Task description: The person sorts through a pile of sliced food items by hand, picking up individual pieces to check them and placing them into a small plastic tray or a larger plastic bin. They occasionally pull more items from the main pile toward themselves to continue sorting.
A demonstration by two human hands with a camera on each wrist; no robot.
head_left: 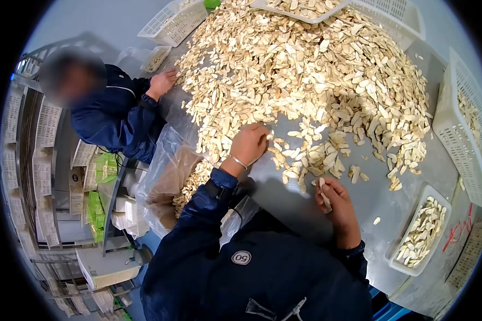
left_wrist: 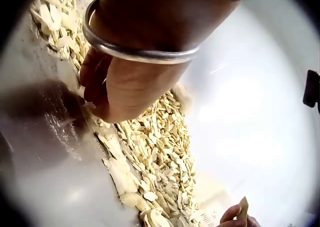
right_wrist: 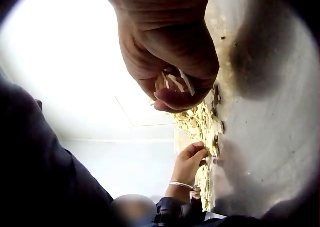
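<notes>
A large heap of pale dried slices [head_left: 305, 69] covers much of the grey metal table. My left hand [head_left: 250, 143], with a silver bangle at the wrist, is at the heap's near edge, its fingers bent. In the left wrist view a bit of pale slice [left_wrist: 90, 105] shows at its thumb and fingertips. My right hand [head_left: 336, 200] is over the near side of the table, to the right, gripping several slices [head_left: 325, 197]. Its curled fingers partly hide them; their ends show within the palm in the right wrist view.
A white tray of slices [head_left: 422, 231] stands at the right. White perforated baskets [head_left: 460, 123] flank the heap. At the left, a clear plastic bag [head_left: 163, 176] holds more slices. Another person [head_left: 120, 107] reaches to the heap from the left. Racks of baskets [head_left: 48, 128] stand behind.
</notes>
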